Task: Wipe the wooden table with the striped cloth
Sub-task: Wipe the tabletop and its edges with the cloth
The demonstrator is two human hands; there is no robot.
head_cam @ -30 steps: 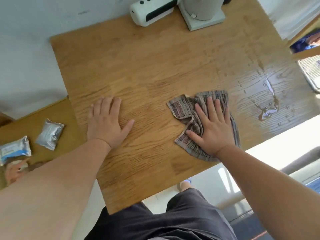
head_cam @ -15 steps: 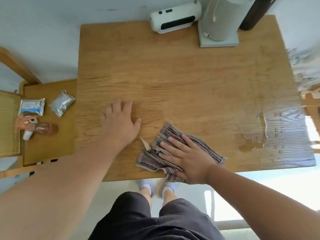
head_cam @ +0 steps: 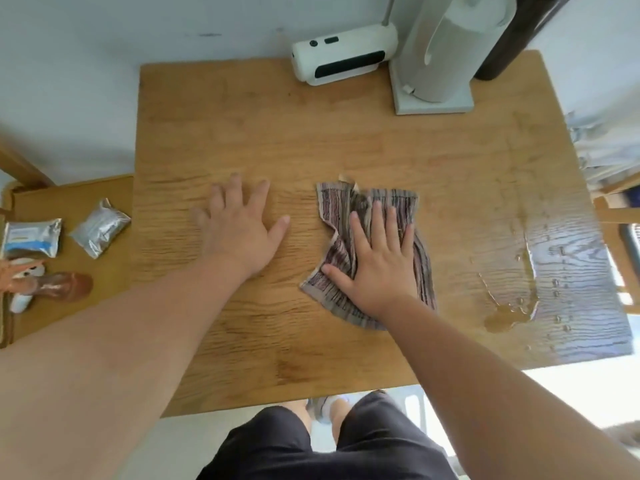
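The right hand (head_cam: 377,261) presses flat, fingers spread, on the cloth (head_cam: 367,251) at mid-worktop (head_cam: 311,133); the left hand (head_cam: 242,230) rests open and empty on bare wood. A puddle (head_cam: 509,313) near the right edge remains, so wiping looks unfinished.

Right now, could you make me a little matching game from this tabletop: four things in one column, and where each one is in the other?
Things:
1. striped cloth
2. left hand
3. puddle
4. white device

Places:
A. far edge of the wooden table, by the wall
B. flat on bare wood
C. under the right hand
D. near the table's right edge

Pairs: 1-C, 2-B, 3-D, 4-A
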